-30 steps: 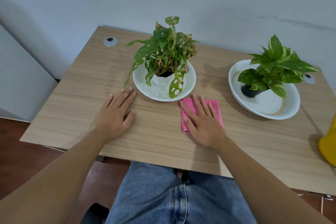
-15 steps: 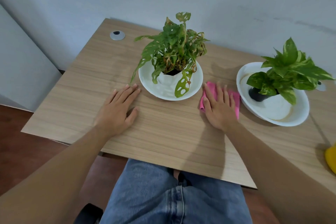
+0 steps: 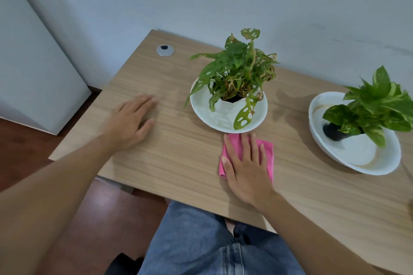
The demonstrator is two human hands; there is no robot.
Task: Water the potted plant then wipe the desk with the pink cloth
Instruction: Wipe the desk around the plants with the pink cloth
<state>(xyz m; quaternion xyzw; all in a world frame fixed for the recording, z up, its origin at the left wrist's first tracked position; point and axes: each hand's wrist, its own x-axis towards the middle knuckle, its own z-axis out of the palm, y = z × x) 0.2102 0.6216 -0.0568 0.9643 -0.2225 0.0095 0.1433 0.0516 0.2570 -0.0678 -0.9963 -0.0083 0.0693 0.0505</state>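
A folded pink cloth (image 3: pixel 267 152) lies on the wooden desk (image 3: pixel 178 158), just in front of the white dish (image 3: pixel 201 105) that carries the holey-leaved potted plant (image 3: pixel 237 69). My right hand (image 3: pixel 247 167) presses flat on the cloth, fingers spread and pointing toward the dish. Much of the cloth is hidden under the palm. My left hand (image 3: pixel 129 120) rests flat on the bare desk to the left of the dish, holding nothing.
A second potted plant (image 3: pixel 377 105) with broad green leaves sits in a white bowl (image 3: pixel 357 163) at the right. A silver cable grommet (image 3: pixel 165 50) is set in the far left corner. The desk backs onto a pale wall; my lap is under its front edge.
My right hand slid the cloth back left and toward me, from between the two dishes to in front of the nearer dish. My left hand stayed flat on the desk.
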